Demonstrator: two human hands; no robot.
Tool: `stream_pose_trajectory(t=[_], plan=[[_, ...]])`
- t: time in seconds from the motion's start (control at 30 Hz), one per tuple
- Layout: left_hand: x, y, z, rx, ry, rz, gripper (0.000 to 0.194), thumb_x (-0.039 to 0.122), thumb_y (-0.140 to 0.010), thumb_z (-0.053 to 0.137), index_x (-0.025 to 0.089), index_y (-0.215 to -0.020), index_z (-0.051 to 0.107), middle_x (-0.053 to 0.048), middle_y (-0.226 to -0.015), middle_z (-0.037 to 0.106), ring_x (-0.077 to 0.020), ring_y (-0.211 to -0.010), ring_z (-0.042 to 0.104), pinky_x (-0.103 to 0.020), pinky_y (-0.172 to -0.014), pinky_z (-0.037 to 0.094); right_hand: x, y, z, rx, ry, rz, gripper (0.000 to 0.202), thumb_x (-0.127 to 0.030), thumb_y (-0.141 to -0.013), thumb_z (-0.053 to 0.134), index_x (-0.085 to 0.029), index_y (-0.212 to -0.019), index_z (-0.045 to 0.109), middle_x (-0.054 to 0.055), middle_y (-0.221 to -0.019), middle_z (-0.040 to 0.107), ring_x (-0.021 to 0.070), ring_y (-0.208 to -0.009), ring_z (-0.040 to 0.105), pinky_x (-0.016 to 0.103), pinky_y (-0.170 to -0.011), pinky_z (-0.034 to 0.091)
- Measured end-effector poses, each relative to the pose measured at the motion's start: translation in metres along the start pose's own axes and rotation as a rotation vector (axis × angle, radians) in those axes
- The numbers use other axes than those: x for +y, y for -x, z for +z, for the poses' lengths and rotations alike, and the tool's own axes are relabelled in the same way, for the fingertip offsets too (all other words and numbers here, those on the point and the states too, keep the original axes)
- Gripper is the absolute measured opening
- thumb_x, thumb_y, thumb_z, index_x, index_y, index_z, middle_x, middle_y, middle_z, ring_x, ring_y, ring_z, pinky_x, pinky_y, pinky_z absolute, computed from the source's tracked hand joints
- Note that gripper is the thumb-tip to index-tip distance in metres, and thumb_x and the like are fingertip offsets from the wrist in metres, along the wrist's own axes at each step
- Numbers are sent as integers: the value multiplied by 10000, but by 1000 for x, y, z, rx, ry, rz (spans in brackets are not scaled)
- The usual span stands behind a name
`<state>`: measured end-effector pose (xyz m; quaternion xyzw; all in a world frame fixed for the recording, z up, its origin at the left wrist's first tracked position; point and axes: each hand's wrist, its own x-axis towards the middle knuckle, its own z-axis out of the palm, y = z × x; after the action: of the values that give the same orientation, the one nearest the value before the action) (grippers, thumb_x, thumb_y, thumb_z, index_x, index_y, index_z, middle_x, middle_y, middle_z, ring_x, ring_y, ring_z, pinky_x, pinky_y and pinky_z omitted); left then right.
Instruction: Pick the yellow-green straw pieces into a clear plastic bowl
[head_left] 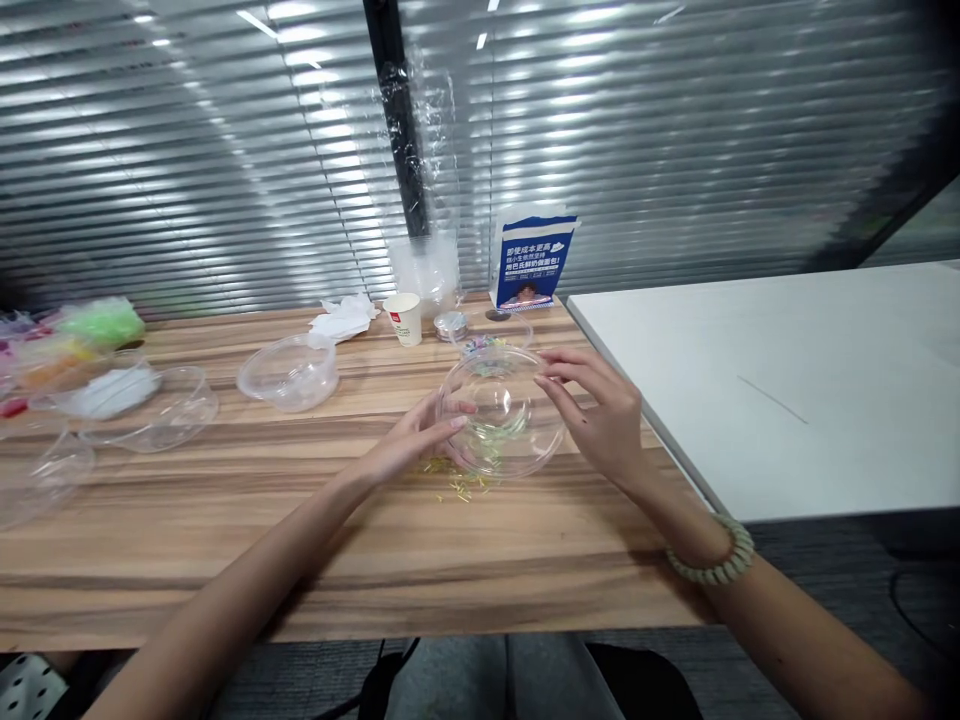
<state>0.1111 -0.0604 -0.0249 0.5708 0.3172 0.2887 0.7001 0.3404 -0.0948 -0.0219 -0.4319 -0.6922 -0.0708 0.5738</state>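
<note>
A clear round plastic bowl (517, 455) is held tilted above the wooden table, between my two hands. My left hand (427, 430) grips its left side, with the thumb on the near rim and some fingers seen through the plastic. My right hand (596, 405) pinches the upper right rim between thumb and fingers. Pale green strips show in and through the bowl. Small yellow-green strips (461, 487) are scattered on the table just below it. Behind the bowl, multicoloured bits (484, 344) lie in another clear container (531, 330).
Clear bowls (289, 375) stand on the wooden table (375, 590) to the left, near coloured bundles (101, 322). Farther back are white tissue (343, 318), a paper cup (405, 320) and a blue-and-white bag (531, 262). A white table (795, 400) adjoins on the right.
</note>
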Motion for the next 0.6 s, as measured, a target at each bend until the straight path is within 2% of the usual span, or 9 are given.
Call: stream_pose_trajectory(t=[0.13,0.2,0.27,0.4,0.5,0.6], plan=[[2,9,-20,8,-72,49,726,409,-729,705,254,-1352,365,-158,-1302,479,-156,-690,664,-305,-641,560,0,2,0,96,-23,50,71,-233,-870,547,-215,-835,606,60,-890,671,197,-877,635,360,-758,532],[0,15,-34,63,-56,105,751,445,-704,718,247,-1341,374,-156,-1286,488,-152,-697,656,-301,-641,558,4,6,4,87,-20,72,62,-235,-868,550,-212,-845,602,49,-842,668,184,-802,631,331,-693,523],[-4,19,-47,189,-11,176,742,494,-697,705,230,-1319,398,-145,-1261,506,-136,-686,643,-293,-644,555,10,11,9,-1,-1,78,57,-225,-864,554,-204,-846,604,42,-820,667,174,-737,614,323,-660,503],[-8,20,-63,459,53,281,674,555,-681,687,179,-1207,497,-117,-1222,532,-83,-627,592,-235,-588,537,21,20,18,-286,2,96,70,-185,-847,548,-195,-821,611,36,-795,661,183,-746,590,333,-677,481],[-7,18,-67,573,84,300,580,541,-707,671,164,-1128,543,-108,-1241,522,-60,-611,567,-195,-552,514,26,24,21,-438,-13,97,80,-168,-832,544,-191,-796,612,34,-798,654,195,-802,584,355,-732,470],[-6,16,-68,628,125,305,498,514,-749,642,171,-1099,549,-94,-1209,544,-56,-616,569,-179,-555,504,28,27,21,-529,-31,62,97,-173,-836,535,-193,-822,629,42,-845,651,203,-858,572,387,-786,461]])
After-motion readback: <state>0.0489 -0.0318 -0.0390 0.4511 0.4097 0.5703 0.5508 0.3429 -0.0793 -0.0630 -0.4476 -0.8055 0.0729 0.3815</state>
